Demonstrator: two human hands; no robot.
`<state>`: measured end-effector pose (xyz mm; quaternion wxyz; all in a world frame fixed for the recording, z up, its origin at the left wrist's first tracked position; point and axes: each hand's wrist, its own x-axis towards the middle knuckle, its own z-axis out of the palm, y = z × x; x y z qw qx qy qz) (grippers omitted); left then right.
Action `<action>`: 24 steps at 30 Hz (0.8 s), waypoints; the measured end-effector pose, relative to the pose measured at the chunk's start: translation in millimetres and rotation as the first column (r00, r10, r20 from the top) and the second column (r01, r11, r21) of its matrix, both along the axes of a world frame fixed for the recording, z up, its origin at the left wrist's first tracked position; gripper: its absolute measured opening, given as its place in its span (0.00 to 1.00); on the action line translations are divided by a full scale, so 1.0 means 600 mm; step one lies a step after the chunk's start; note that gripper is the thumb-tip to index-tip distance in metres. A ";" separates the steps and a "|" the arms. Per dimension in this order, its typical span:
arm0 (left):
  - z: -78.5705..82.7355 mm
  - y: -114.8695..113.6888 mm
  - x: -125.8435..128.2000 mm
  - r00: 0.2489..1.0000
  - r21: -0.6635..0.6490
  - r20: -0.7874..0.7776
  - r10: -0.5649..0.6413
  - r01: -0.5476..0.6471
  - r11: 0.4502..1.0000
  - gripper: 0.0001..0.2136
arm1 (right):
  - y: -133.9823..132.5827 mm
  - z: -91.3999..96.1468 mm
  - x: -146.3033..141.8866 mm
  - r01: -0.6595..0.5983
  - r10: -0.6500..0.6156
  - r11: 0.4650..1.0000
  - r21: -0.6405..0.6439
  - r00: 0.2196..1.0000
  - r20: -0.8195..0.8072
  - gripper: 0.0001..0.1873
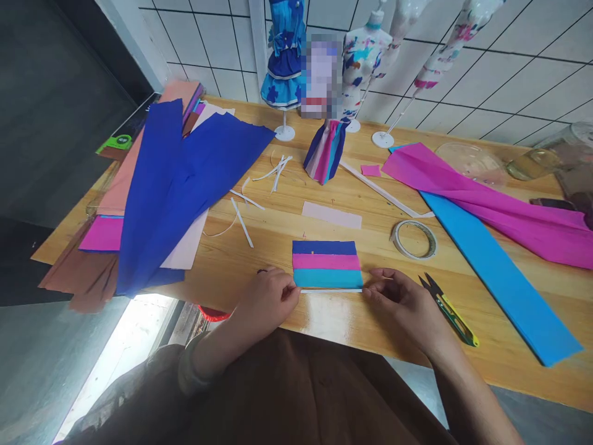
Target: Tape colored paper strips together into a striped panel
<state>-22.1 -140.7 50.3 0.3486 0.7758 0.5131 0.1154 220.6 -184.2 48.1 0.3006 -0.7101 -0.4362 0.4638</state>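
Note:
A small panel of dark blue, pink and teal paper stripes (327, 262) lies flat on the wooden table in front of me. Along its lower edge runs a narrow white strip of tape (331, 290). My left hand (273, 296) is closed in a pinch at the strip's left end, by the panel's lower left corner. At the opposite end, the thumb and fingertips of my right hand (401, 300) pinch the strip, with the other fingers curled. Yellow-handled thread snips (449, 310) lie just right of that hand. A roll of tape (414, 240) rests behind it.
Blue paper (157, 198) covers a stack of sheets at left. Pink paper (491, 198) and bright blue paper (500, 278) stretch across the right. White scraps (241, 221) and a pale pink strip (332, 215) lie behind the panel. Dress forms (365, 68) and a striped skirt (327, 151) stand farther back.

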 end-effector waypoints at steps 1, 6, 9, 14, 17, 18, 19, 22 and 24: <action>0.000 0.001 0.000 1.000 -0.002 -0.003 0.003 -0.003 1.000 0.09 | 0.000 0.001 -0.002 -0.001 0.001 1.000 0.000 1.000 -0.002 0.20; -0.007 0.003 0.000 1.000 -0.016 -0.029 0.009 -0.009 1.000 0.09 | 0.002 0.003 -0.009 0.008 -0.008 1.000 0.009 1.000 0.027 0.18; -0.007 0.007 0.001 0.999 -0.019 -0.047 0.010 -0.011 1.000 0.09 | 0.004 0.005 -0.010 -0.003 0.003 1.000 0.000 0.998 0.058 0.17; 0.003 0.014 0.005 0.996 -0.062 -0.093 0.007 -0.013 0.998 0.08 | 0.005 0.002 -0.006 -0.036 0.036 0.999 0.001 0.995 0.093 0.17; 0.006 0.016 0.006 0.993 -0.075 -0.119 -0.009 0.000 0.997 0.08 | 0.005 -0.004 -0.002 -0.065 0.063 0.998 0.023 0.992 0.109 0.16; 0.005 0.016 0.006 0.992 -0.072 -0.126 -0.013 0.004 0.997 0.08 | 0.005 -0.005 -0.001 -0.073 0.069 0.997 0.029 0.990 0.120 0.15; 0.005 0.017 0.007 0.991 -0.069 -0.134 -0.017 0.007 0.998 0.08 | 0.004 -0.006 0.000 -0.078 0.073 0.996 0.034 0.988 0.134 0.15; 0.001 0.017 0.008 0.988 -0.058 -0.155 -0.021 0.012 0.998 0.08 | 0.003 -0.009 0.001 -0.094 0.089 0.995 0.022 0.982 0.167 0.15; -0.002 0.016 0.009 0.986 -0.047 -0.166 -0.023 0.016 0.999 0.08 | 0.002 -0.012 0.002 -0.094 0.091 0.995 0.013 0.980 0.175 0.16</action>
